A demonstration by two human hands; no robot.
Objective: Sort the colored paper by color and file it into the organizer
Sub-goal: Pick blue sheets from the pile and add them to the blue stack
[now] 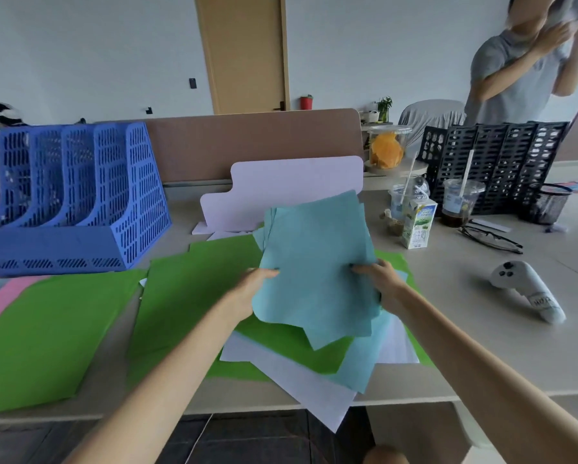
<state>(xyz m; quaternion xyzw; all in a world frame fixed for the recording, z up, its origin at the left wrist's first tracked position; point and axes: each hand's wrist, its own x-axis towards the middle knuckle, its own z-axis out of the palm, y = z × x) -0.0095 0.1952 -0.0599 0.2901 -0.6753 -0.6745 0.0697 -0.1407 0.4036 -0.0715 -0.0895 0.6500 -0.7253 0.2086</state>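
Both hands hold a stack of light blue paper sheets [314, 262] lifted above the table's middle. My left hand [252, 288] grips its left edge and my right hand [379, 283] grips its right edge. Under the stack lie green sheets [187, 296], a white sheet [301, 376] and another light blue sheet [361, 360], overlapping. A further green sheet [43, 333] lies at the left, with pink paper [3, 299] beside it. The blue plastic organizer [73, 199] with several upright slots stands at the back left, with nothing visible in its slots.
A pale lilac folder [280, 192] leans against the brown divider. At the right stand a milk carton [418, 222], drink cups [461, 202], glasses [491, 239], a white controller [528, 289], a black organizer [495, 162] and a mesh cup [545, 202]. A person stands at the back right.
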